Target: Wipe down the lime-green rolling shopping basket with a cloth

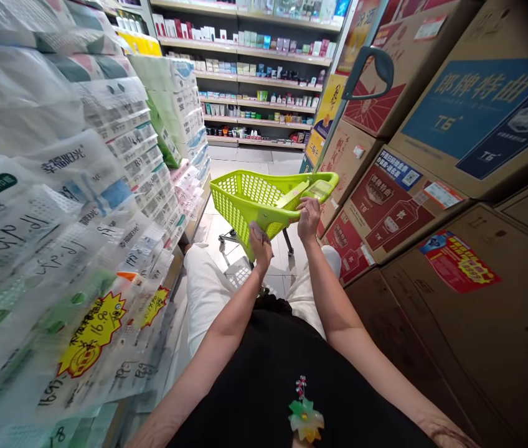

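Observation:
A lime-green plastic shopping cart [233, 196] stands in front of me in the aisle, its basket of perforated mesh on dark legs with small wheels. My left hand [261, 247] is closed on the basket's near lower corner, thumb against the outer wall. Higher and to the right, my right hand [309, 218] wraps the rim near the handle end, fingers curled over it. A pale green flap [292, 195] lies inside the basket by the handle. No goods show in the visible part of the basket.
Wrapped tissue packs [81, 174] with yellow price tags are stacked close on my left. Cardboard cartons [432, 205] rise on my right, with a dark grey loop handle [348, 87] before them. Shelves [245, 46] of small boxes and bottles cross the aisle's far end.

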The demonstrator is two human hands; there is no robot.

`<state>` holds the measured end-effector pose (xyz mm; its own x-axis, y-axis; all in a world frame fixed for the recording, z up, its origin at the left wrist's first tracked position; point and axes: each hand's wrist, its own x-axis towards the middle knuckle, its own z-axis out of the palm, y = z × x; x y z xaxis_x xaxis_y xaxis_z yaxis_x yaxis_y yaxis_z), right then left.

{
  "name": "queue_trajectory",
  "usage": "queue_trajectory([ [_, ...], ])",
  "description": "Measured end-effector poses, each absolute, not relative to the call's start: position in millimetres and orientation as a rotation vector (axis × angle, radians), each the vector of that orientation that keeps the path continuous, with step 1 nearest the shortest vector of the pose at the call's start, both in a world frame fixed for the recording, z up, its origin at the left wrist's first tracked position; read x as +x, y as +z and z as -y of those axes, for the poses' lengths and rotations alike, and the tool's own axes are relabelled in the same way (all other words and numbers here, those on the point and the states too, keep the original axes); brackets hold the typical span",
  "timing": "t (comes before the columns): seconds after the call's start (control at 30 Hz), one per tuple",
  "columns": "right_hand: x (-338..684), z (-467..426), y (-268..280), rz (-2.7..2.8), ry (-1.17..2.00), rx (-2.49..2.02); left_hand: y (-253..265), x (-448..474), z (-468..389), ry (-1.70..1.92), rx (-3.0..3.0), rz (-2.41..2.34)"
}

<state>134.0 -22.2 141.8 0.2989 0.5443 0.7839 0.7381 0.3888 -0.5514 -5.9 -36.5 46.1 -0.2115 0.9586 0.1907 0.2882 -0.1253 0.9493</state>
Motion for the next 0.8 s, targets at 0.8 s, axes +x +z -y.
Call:
queue_trajectory([
  [0.8,159,26,151,1.416,-0.197,-1.222,129,-55,3,1.254,1.866,-1.420],
])
